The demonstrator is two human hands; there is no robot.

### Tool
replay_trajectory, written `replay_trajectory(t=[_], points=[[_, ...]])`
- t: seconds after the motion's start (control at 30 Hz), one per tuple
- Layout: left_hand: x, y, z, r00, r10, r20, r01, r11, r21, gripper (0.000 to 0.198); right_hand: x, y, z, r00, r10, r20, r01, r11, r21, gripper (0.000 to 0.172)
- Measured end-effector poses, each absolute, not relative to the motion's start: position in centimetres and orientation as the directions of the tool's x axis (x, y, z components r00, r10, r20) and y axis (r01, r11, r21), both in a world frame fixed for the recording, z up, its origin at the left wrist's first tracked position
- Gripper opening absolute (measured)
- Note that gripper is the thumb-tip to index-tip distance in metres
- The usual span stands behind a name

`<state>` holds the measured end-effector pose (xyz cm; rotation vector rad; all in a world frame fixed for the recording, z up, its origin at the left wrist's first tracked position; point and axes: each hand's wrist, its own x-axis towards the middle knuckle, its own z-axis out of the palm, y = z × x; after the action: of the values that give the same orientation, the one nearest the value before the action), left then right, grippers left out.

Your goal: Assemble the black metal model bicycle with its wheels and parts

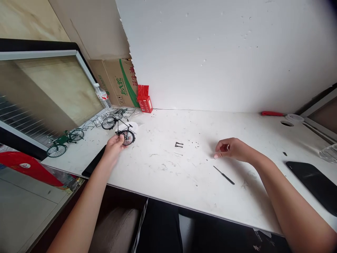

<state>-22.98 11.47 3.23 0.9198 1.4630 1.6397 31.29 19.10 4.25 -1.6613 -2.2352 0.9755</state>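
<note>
My left hand (113,149) is closed on a small black model bicycle (127,137), gripping it near one spoked wheel and holding it above the left part of the table. Over the table's right part, my right hand (228,149) has its fingers curled, the tips at a thin silver rod (210,159). Just below that hand lies a slim dark tool (223,175), perhaps a small file or screwdriver. Between the hands are a black U-shaped part (179,144), a thin pin (178,154) and tiny dark bits (196,143).
A green model bicycle (63,141) stands at the table's left edge. Behind are loose frame parts (121,113), a plastic bottle (102,96), a red box (144,100) and a cardboard carton (118,82). At right lie a black phone-like slab (313,184) and a red-handled item (272,113).
</note>
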Motion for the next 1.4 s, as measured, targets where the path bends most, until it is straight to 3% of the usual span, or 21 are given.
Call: replay_trajectory(t=[0.13, 0.3, 0.53, 0.8, 1.03, 1.4], points=[[-21.0, 8.0, 0.5, -0.432, 0.902, 0.002, -0.056, -0.029, 0.998, 0.063, 30.5, 19.0, 3.9, -0.394, 0.885, -0.25, 0.76, 0.161, -0.629, 0.046], [-18.2, 7.0, -1.4, -0.35, 0.921, 0.172, 0.155, -0.125, 0.98, 0.055, 30.2, 19.0, 3.7, -0.379, 0.907, -0.184, 0.745, 0.182, -0.642, 0.046], [-17.9, 6.9, -2.5, -0.287, 0.933, 0.218, 0.241, -0.15, 0.959, 0.04, 30.3, 19.2, 3.0, -0.328, 0.941, -0.087, 0.749, 0.202, -0.631, 0.046], [-17.7, 6.8, -2.0, -0.311, 0.924, 0.222, 0.206, -0.162, 0.965, 0.042, 29.8, 18.7, 3.2, -0.317, 0.945, -0.084, 0.765, 0.203, -0.611, 0.04], [-17.6, 6.4, -0.6, -0.462, 0.871, 0.166, 0.137, -0.115, 0.984, 0.054, 29.4, 18.5, 3.3, -0.324, 0.942, -0.088, 0.771, 0.209, -0.601, 0.041], [-17.8, 6.4, -1.1, -0.451, 0.877, 0.163, 0.157, -0.102, 0.982, 0.053, 29.2, 18.2, 3.6, -0.332, 0.938, -0.103, 0.767, 0.204, -0.609, 0.046]])
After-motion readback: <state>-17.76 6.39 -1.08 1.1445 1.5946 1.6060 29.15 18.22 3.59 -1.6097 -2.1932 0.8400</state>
